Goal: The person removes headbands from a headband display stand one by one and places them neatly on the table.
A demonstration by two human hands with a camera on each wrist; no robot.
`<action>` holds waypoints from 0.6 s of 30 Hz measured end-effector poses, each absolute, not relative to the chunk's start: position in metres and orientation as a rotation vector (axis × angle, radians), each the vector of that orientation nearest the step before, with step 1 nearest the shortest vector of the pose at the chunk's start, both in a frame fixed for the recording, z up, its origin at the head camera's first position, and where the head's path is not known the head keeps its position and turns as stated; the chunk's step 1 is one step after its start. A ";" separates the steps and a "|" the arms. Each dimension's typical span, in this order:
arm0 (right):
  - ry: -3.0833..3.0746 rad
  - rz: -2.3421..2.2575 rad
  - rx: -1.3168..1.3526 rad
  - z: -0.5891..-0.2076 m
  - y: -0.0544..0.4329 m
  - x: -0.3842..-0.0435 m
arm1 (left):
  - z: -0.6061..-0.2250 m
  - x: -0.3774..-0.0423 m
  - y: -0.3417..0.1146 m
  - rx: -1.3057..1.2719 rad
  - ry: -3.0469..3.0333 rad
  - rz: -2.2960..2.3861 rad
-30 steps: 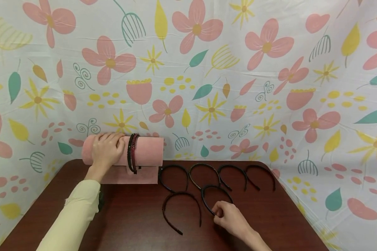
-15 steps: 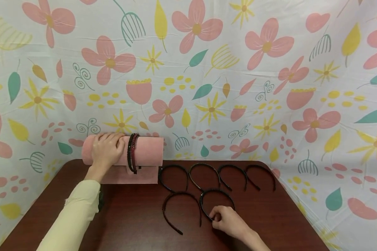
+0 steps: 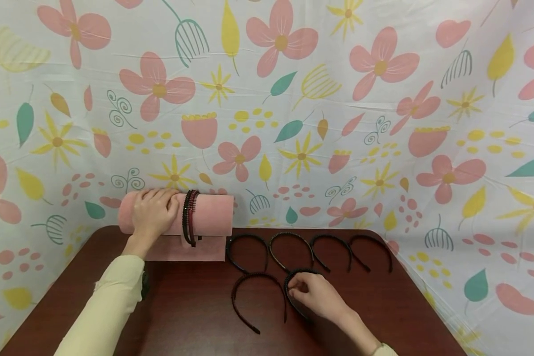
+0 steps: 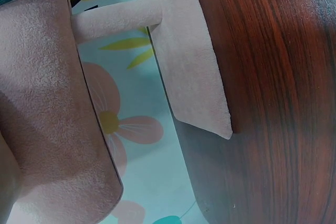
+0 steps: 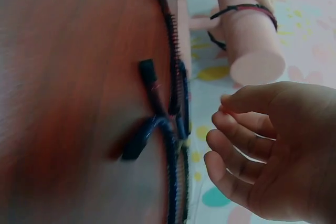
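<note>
My left hand [image 3: 153,212] lies over the left part of a pink plush roll-shaped headband stand [image 3: 213,213], its fingers curved over the top. Two dark toothed headbands [image 3: 189,213], one black and one reddish, sit around the roll just right of that hand. My right hand [image 3: 316,296] hovers over a black headband [image 3: 287,286] lying on the table, and hides much of it. In the right wrist view that right hand [image 5: 273,150] has loosely bent fingers, thumb tip near the index finger, with no headband between them.
Left of the right hand lies a dark brown headband [image 3: 259,274]. Several more, including a gold-flecked one [image 3: 291,234], form a row behind along the back of the brown table [image 3: 182,316]. A floral cloth [image 3: 267,109] hangs behind the table.
My right hand has let go of the black headband and risen slightly away from me over it. That headband shifted a little toward me. The left hand stays on the stand.
</note>
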State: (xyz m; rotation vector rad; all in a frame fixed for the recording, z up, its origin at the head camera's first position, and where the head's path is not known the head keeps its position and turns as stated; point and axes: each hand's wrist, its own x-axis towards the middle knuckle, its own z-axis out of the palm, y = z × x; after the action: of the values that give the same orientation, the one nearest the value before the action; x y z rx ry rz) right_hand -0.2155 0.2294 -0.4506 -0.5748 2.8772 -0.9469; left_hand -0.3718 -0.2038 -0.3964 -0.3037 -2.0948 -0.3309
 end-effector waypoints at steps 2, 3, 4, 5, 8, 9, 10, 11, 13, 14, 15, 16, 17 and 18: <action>2.905 -0.926 -0.612 -0.448 0.222 -0.220 | -0.397 -0.372 -0.204 -0.309 -2.080 -0.331; 2.913 -0.918 -0.629 -0.447 0.218 -0.222 | -0.397 -0.372 -0.204 -0.310 -2.071 -0.329; 2.920 -0.911 -0.645 -0.445 0.214 -0.223 | -0.397 -0.372 -0.204 -0.311 -2.062 -0.329; 2.926 -0.907 -0.659 -0.444 0.210 -0.225 | -0.397 -0.372 -0.204 -0.312 -2.057 -0.328; 2.939 -0.911 -0.693 -0.439 0.198 -0.230 | -0.398 -0.373 -0.203 -0.313 -2.056 -0.330; 2.943 -0.912 -0.702 -0.438 0.195 -0.231 | -0.398 -0.372 -0.203 -0.312 -2.062 -0.330; 2.945 -0.918 -0.711 -0.437 0.192 -0.232 | -0.397 -0.372 -0.203 -0.311 -2.070 -0.330; 2.946 -0.926 -0.721 -0.435 0.189 -0.233 | -0.397 -0.372 -0.202 -0.310 -2.079 -0.329; 2.949 -0.933 -0.744 -0.432 0.183 -0.236 | -0.397 -0.371 -0.202 -0.306 -2.094 -0.328; 2.950 -0.939 -0.755 -0.431 0.180 -0.237 | -0.397 -0.371 -0.202 -0.303 -2.099 -0.327; 2.953 -0.944 -0.766 -0.429 0.177 -0.238 | -0.397 -0.370 -0.202 -0.301 -2.104 -0.327; 2.956 -0.949 -0.777 -0.427 0.174 -0.239 | -0.396 -0.370 -0.202 -0.300 -2.107 -0.328; 2.965 -0.952 -0.786 -0.425 0.171 -0.240 | -0.396 -0.370 -0.202 -0.299 -2.107 -0.330; 2.977 -0.952 -0.796 -0.424 0.168 -0.241 | -0.395 -0.370 -0.202 -0.299 -2.107 -0.331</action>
State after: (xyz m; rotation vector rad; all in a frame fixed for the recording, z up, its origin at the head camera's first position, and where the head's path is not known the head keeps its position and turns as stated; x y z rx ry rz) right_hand -0.2413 0.1682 -0.4235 -0.7957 2.9768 -0.9523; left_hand -0.3696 -0.2024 -0.3954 -0.2991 -2.1070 -0.3308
